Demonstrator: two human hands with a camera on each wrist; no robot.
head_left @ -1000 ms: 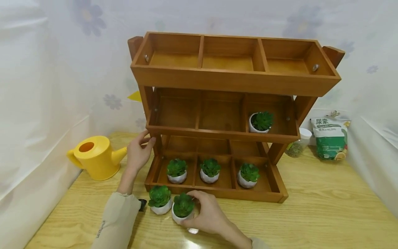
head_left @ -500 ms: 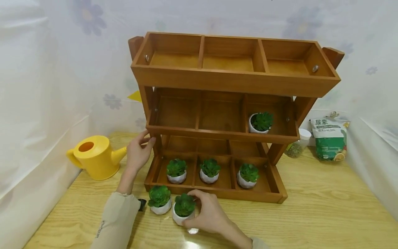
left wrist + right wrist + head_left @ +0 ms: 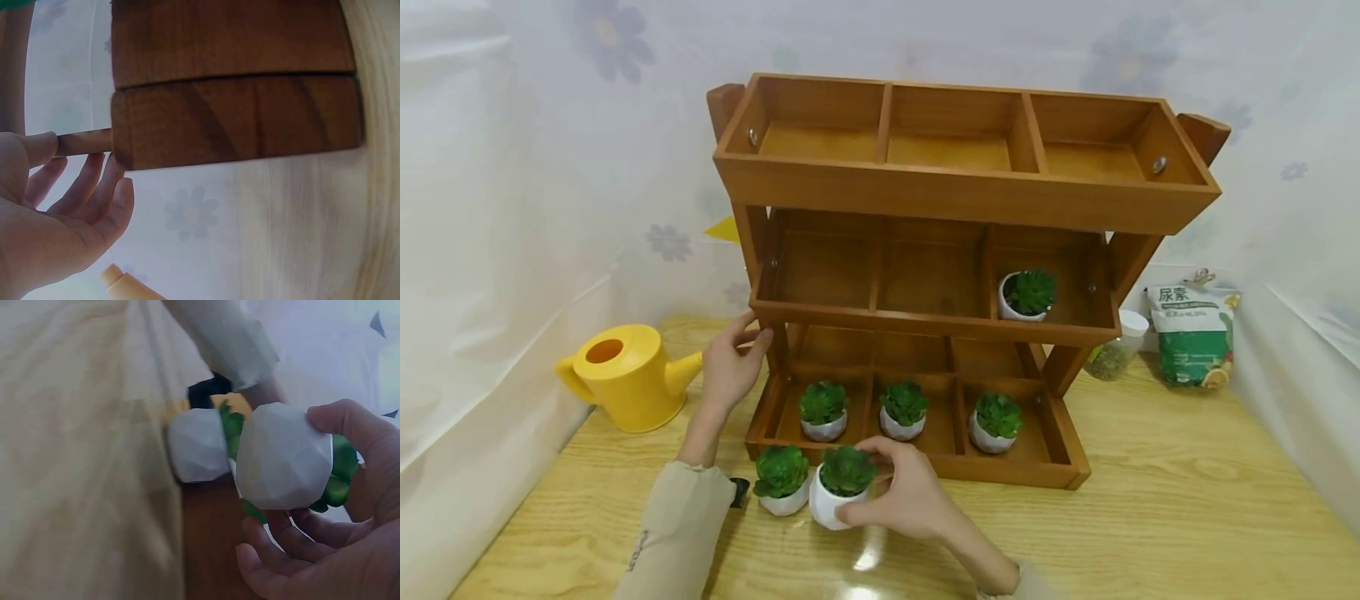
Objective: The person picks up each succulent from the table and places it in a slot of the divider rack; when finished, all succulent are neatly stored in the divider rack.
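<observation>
Your right hand (image 3: 910,496) pinches a white pot (image 3: 835,506) with a green plant, thumb and fingers parted only by its width. You hold it just above the table (image 3: 1187,500), in front of the shelf (image 3: 962,192) and right beside another potted plant (image 3: 782,482). Your left hand (image 3: 732,362) holds the shelf's left post below the middle tier, fingers curved around it, near the yellow watering can (image 3: 636,383).

Right fingers (image 3: 297,540) partly behind white pot (image 3: 284,456)
</observation>
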